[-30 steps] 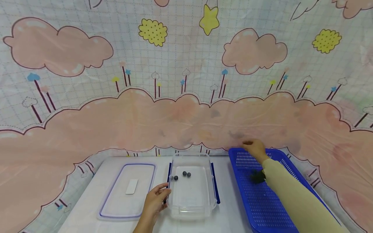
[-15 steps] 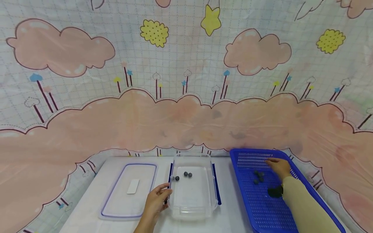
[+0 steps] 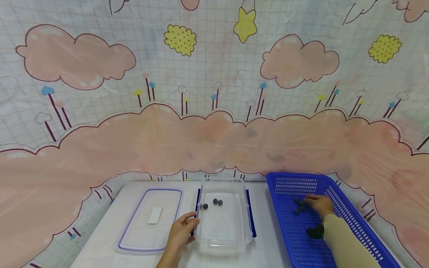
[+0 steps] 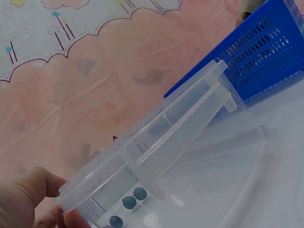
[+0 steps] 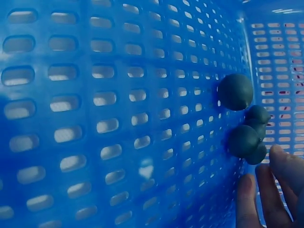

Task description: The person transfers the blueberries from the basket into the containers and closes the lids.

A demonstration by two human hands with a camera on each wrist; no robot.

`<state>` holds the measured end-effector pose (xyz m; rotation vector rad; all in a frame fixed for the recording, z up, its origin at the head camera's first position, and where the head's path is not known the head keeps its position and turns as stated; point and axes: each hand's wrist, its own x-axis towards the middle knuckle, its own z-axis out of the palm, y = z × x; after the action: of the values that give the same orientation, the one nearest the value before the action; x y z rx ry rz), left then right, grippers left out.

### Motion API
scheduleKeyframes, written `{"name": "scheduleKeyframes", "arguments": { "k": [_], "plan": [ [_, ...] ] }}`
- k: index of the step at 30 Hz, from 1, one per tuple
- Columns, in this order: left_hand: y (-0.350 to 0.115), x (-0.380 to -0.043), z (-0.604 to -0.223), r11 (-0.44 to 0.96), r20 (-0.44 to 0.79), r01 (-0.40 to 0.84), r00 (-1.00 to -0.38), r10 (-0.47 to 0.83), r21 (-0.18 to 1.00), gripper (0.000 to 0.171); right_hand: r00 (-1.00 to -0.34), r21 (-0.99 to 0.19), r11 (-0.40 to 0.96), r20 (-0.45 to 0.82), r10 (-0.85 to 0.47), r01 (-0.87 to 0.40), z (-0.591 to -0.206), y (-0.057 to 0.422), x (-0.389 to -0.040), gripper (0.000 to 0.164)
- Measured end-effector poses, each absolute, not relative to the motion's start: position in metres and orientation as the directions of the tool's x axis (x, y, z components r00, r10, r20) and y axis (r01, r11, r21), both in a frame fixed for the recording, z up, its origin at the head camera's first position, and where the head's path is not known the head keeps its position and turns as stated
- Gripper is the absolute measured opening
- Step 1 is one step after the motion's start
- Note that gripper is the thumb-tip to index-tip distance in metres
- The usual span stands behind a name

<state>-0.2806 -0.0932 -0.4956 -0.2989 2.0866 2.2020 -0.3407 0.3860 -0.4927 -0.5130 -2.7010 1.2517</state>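
Note:
My left hand (image 3: pixel 181 230) holds the left side of a clear plastic box (image 3: pixel 222 243), with its thumb above the rim and fingers beneath in the left wrist view. Inside that box lie a few blueberries (image 3: pixel 215 201), small, round and dark. My right hand (image 3: pixel 320 204) reaches into a blue perforated basket (image 3: pixel 285 238). Its fingertips (image 5: pixel 279 153) are close beside a cluster of blueberries (image 5: pixel 243 141), one of them lying slightly apart. The right fingers grip nothing that I can see; whether they touch the cluster is unclear.
A clear lid (image 3: pixel 134 242) with a blue-violet rim lies left of the box, with a white rectangle (image 3: pixel 155 215) on it. Near my right sleeve, a dark green clump (image 3: pixel 314 233) sits in the basket. Blue clips (image 3: pixel 250 214) flank the box. A patterned cloth hangs behind.
My right hand has moved from above the basket's far left edge down into the basket, to the right side of the berry cluster. My left hand has stayed on the box.

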Motion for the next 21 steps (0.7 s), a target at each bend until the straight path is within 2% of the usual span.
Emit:
{"name": "scheduleKeyframes", "arguments": {
  "k": [8, 21],
  "plan": [
    [-0.0923, -0.2789, -0.4941, -0.058, -0.198, -0.195, -0.978, -0.064, 0.979, 0.046, -0.941, -0.771, 0.586, -0.054, 0.334, 0.252, -0.4947, 0.3838, -0.3398, 0.032],
    [-0.0917, -0.2783, -0.4949, -0.063, -0.199, -0.194, -0.977, -0.08, 0.979, 0.045, -0.944, -0.779, 0.57, -0.082, 0.321, 0.261, -0.4978, 0.3821, -0.3386, 0.035]
  ]
}}
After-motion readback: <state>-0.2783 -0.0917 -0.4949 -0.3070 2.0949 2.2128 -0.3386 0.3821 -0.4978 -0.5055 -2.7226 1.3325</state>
